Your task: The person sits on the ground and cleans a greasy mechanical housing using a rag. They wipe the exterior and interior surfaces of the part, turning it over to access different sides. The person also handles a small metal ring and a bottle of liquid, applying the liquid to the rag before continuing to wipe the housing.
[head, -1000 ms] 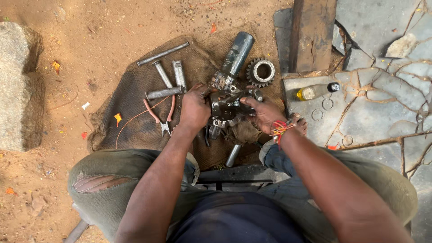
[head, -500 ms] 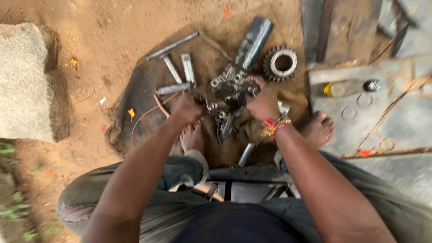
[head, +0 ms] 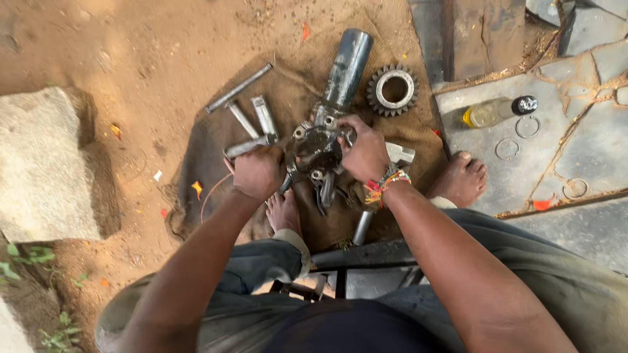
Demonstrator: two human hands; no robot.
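Observation:
A greasy metal gear assembly [head: 316,151] with bolts and hanging arms sits over a brown sackcloth [head: 307,216]. My left hand [head: 259,171] grips its left side, closed around a part. My right hand [head: 365,150], with coloured thread bands on the wrist, clasps its right side. A dark steel cylinder [head: 347,67] lies just beyond the assembly, and a toothed gear wheel [head: 392,89] lies to its right. My bare feet rest on the cloth and on the stone slab.
Several metal rods and sockets [head: 252,116] lie on the cloth at left. A small bottle of yellow oil [head: 492,112] and metal rings [head: 526,126] rest on the slab at right. A large stone block [head: 42,163] stands at left. A dark metal stool frame [head: 353,261] is beneath me.
The view has tilted and drawn closer. Both hands have lifted the assembly slightly and turned it, and the pliers on the cloth are now hidden by my left hand.

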